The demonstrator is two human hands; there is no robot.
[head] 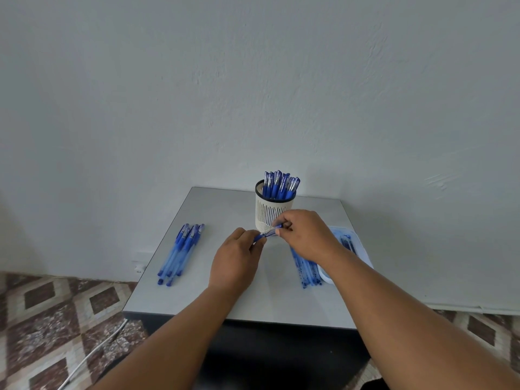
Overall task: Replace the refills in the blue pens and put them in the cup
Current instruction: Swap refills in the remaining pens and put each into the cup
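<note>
Fingers of left hand (pixel 239 256) and right hand (pixel 305 235) pinch opposite ends of a translucent blue plastic pen (pixel 267 234) before the slotted white cup (pixel 274 212) | step: apparently reassembling | next: likely drop it in the cup among the finished pens (pixel 281 183).

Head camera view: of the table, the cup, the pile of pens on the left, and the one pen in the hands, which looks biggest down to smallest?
1. Table
2. Cup and pile of pens: look alike in size; the pile is nearer, so unsure.
3. Pen, held by left hand and right hand.
</note>
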